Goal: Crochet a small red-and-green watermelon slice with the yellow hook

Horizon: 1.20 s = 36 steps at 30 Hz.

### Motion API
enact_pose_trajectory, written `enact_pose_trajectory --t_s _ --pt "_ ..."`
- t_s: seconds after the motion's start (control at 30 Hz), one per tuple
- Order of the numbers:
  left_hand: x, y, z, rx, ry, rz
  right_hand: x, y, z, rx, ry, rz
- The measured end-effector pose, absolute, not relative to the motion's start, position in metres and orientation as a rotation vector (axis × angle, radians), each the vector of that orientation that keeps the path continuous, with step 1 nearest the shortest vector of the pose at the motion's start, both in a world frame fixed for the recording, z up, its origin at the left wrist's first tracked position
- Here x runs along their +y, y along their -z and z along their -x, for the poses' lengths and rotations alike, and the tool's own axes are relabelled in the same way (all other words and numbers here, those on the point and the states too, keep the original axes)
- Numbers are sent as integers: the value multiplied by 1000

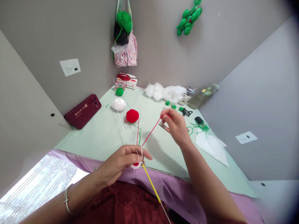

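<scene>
My left hand (126, 158) pinches a small red and white crochet piece (135, 166) near the table's front edge. A yellow-handled crochet hook (150, 182) hangs from the piece, slanting down to the right, with neither hand on its handle. White yarn runs over the left index finger. Raised to the right, my right hand (174, 124) pinches the red yarn (151, 132), drawn taut up from the left hand. The red yarn ball (132, 115) and white yarn ball (119, 105) sit beyond, their strands leading toward the left hand. Scissors (164, 127) lie partly hidden behind the right hand.
A dark red phone (83, 111) leans at the left wall. White stuffing (164, 92), a pen cup (185, 97) and a tilted bottle (202, 96) line the back. Black clips (187, 112), green yarn scraps (202, 124) and white paper (211, 145) lie right.
</scene>
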<state>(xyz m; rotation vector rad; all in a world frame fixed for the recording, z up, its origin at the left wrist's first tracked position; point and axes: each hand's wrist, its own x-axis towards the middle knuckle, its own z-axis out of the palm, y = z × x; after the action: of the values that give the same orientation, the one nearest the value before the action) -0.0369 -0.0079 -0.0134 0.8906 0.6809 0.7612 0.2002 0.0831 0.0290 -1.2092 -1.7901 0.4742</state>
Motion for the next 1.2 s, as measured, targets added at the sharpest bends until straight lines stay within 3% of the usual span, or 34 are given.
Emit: enact_pose_trajectory --t_s 0.2,0.4,0.63,0.9,1.2 --pt "-5 17 43 766 -810 -904 153 -16 -216 -1836 -394 1380" --pt "-6 14 46 827 -850 -868 155 -3 -158 -2277 -437 1402" --pt "-5 21 60 826 -912 -825 182 0 -122 -2664 -272 1373" --pt "-6 24 93 883 -1068 -693 247 -22 -215 -2458 262 1601" --pt "-2 24 168 916 -1455 -402 250 -30 -320 -2112 381 1724"
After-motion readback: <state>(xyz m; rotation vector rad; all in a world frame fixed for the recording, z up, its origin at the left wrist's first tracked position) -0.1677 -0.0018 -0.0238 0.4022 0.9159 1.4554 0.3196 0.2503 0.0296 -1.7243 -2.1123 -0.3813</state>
